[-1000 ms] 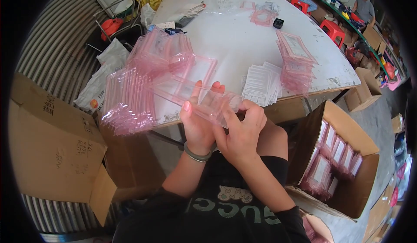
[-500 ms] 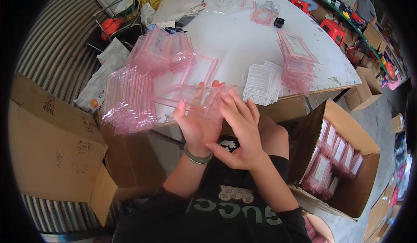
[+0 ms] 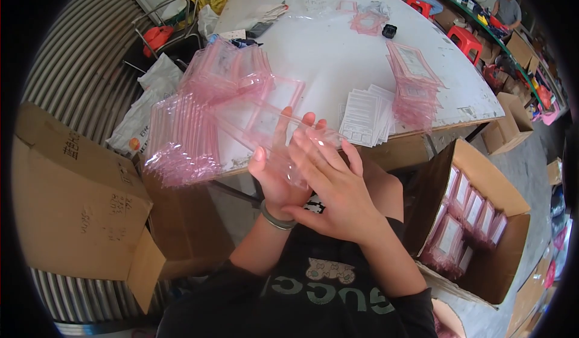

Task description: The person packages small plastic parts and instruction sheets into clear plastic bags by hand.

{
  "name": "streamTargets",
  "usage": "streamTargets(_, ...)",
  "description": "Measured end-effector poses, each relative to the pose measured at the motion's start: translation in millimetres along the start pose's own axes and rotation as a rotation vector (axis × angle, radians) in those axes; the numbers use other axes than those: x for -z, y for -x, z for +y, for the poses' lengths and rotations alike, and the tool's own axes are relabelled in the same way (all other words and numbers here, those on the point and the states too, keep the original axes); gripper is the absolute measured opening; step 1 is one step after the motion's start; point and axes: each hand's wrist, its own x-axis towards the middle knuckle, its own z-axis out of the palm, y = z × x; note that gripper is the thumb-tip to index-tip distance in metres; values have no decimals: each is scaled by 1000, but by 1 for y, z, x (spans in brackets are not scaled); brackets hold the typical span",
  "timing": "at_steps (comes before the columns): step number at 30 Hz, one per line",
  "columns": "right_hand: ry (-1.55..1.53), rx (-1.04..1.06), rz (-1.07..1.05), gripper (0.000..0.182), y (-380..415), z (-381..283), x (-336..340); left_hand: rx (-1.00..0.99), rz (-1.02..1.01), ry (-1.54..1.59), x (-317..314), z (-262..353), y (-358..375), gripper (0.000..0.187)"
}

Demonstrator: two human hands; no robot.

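Observation:
A clear plastic pouch with pink edges (image 3: 244,121) lies across my left hand (image 3: 280,172), palm up with its fingers under the film. Over it, my right hand (image 3: 332,184) presses down with its fingers extended, the pouch between the two palms. To the left, pink-edged pouches stand in a thick stack (image 3: 184,130), with another heap (image 3: 226,69) behind it. Printed white cards (image 3: 362,117) lie fanned out to the right of my hands. Beside the cards rises a pile of pouches with cards inside (image 3: 416,81).
An open carton (image 3: 494,208) at the right holds several filled pouch bundles. Cardboard boxes (image 3: 78,205) stand at the left. On the white table (image 3: 325,54) are a black object (image 3: 389,31) and loose pouches. Two people sit at a green bench at the far right.
My right hand has moved slightly down and flattened over the pouch. The pouch has shifted, and its far end now slants up toward the heap. The view has shifted slightly.

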Motion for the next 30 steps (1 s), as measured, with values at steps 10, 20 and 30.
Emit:
streamTargets(10,-46,-16,46,84,10,1,-5,28,-293,-148,3,4,-4,112)
streamTargets(20,183,-72,-2,81,5,-23,8,87,-231,-84,-9,3,1,125)
streamTargets(30,159,-13,-19,72,5,-17,0,94,-282,-67,0,8,2,120)
